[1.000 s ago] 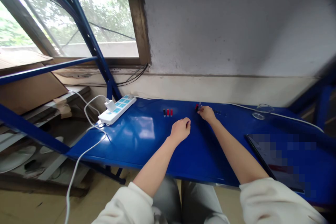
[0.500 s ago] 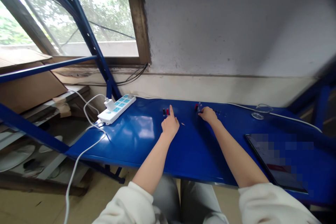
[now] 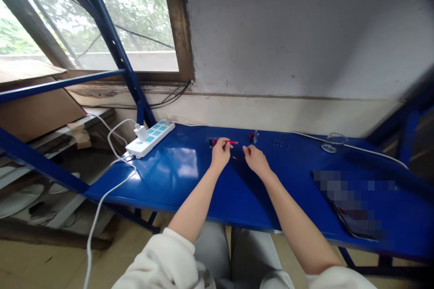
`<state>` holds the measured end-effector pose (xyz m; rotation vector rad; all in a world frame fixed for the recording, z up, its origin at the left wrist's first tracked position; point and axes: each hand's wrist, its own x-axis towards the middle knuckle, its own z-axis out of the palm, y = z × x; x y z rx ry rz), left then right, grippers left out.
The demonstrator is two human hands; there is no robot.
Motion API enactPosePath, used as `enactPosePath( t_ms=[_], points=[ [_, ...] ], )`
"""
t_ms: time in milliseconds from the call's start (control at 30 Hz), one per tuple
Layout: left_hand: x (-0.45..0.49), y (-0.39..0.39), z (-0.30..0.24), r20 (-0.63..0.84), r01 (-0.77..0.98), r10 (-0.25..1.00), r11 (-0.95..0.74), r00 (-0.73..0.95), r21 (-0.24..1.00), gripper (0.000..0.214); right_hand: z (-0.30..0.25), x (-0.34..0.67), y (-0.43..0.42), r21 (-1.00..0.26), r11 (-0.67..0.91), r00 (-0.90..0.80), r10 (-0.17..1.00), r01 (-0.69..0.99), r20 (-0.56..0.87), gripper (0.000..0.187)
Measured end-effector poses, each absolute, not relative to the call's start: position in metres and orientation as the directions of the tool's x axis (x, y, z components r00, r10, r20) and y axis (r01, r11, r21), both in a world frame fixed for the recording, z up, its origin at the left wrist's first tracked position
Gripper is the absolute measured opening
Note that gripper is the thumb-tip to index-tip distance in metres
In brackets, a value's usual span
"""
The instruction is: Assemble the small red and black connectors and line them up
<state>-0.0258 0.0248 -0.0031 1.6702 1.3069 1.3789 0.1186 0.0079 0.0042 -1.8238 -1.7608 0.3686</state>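
My left hand [image 3: 222,153] pinches a small red pen-like tube [image 3: 232,142] with a pale tip, held level above the table and pointing right. My right hand [image 3: 257,160] is a short gap away from that tip, thumb and fingers pressed together; whatever may be between them is too small to make out. Just behind my left hand stand a short black piece [image 3: 210,142] and a short red piece [image 3: 214,141]. Beyond my right hand are a dark red piece [image 3: 251,136] and some clear pieces [image 3: 256,136]. A thin brownish sliver [image 3: 235,158] lies between the hands.
Tiny clear parts [image 3: 278,143] lie on the blue table [image 3: 237,198] to the right. A white power strip [image 3: 151,139] with a plugged-in adapter is at the left. A dark tablet-like slab [image 3: 342,207], partly pixelated, and a clear round lid [image 3: 328,148] are at the right.
My left hand has gone from an outstretched forefinger to pinching the red tube. My right hand has drawn back from the clear pieces, moving left and nearer to me.
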Motion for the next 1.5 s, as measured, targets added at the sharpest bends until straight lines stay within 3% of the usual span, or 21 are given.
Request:
enactPosePath(
  t_ms=[100, 233, 400, 633, 800, 1000, 1167, 1300, 1500],
  points=[
    [-0.018, 0.023, -0.005, 0.286, 0.006, 0.954, -0.288, 0.092, 0.958, 0.020, 0.001, 0.114, 0.007, -0.731, 0.084, 0.125, 0.966, 0.677, 0.227, 0.049],
    [-0.013, 0.018, -0.002, 0.263, -0.125, 0.948, -0.244, 0.178, 0.962, 0.023, 0.001, 0.114, 0.007, -0.838, 0.230, 0.098, 0.944, 0.495, 0.316, 0.051],
    [-0.012, 0.013, 0.003, 0.246, -0.122, 0.959, -0.229, 0.144, 0.966, 0.028, 0.000, 0.112, 0.005, -0.867, 0.298, 0.088, 0.929, 0.400, 0.360, 0.048],
    [-0.013, 0.014, 0.003, 0.265, -0.102, 0.963, -0.269, -0.045, 0.958, 0.036, 0.001, 0.113, 0.007, -0.848, 0.396, -0.043, 0.912, 0.353, 0.408, 0.032],
    [-0.014, 0.013, 0.006, 0.274, -0.092, 0.956, -0.283, -0.105, 0.955, 0.035, 0.001, 0.118, 0.009, -0.828, 0.402, -0.041, 0.906, 0.390, 0.421, 0.031],
    [-0.013, 0.014, 0.004, 0.274, -0.114, 0.960, -0.279, -0.060, 0.953, 0.033, 0.004, 0.120, 0.006, -0.737, 0.447, -0.067, 0.873, 0.506, 0.483, 0.023],
    [-0.012, 0.015, -0.001, 0.287, -0.077, 0.955, -0.281, 0.074, 0.957, 0.029, 0.004, 0.124, 0.007, -0.622, 0.408, -0.125, 0.886, 0.668, 0.447, 0.018],
    [-0.014, 0.015, 0.000, 0.266, -0.037, 0.964, -0.267, -0.025, 0.963, 0.028, 0.001, 0.134, 0.011, -0.509, 0.338, -0.158, 0.918, 0.792, 0.363, 0.011],
    [-0.013, 0.014, 0.002, 0.257, 0.022, 0.965, -0.256, -0.056, 0.966, 0.026, 0.002, 0.164, 0.031, -0.544, -0.069, 0.169, 0.976, 0.836, 0.136, 0.012]
  ],
)
